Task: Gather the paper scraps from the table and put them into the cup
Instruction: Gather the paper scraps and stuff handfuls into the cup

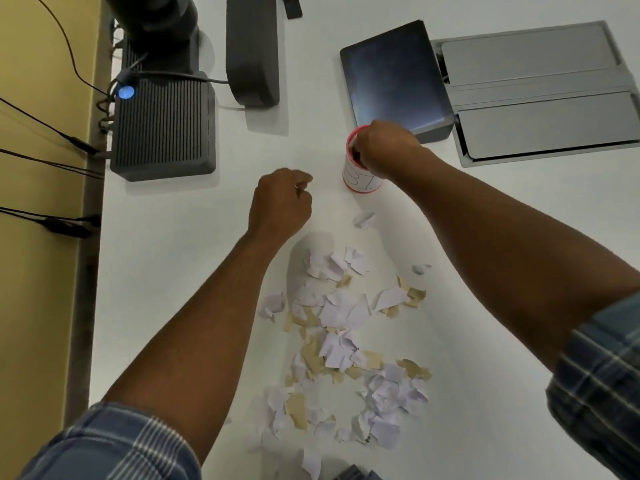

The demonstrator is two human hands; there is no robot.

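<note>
A big pile of scraps [346, 344] lies nearest, so most work is left. At eleven o'clock from it the left hand [281, 202] is clenched. At one o'clock the right hand [384, 147] reaches into the cup [356, 176]; its grip is hidden.
</note>
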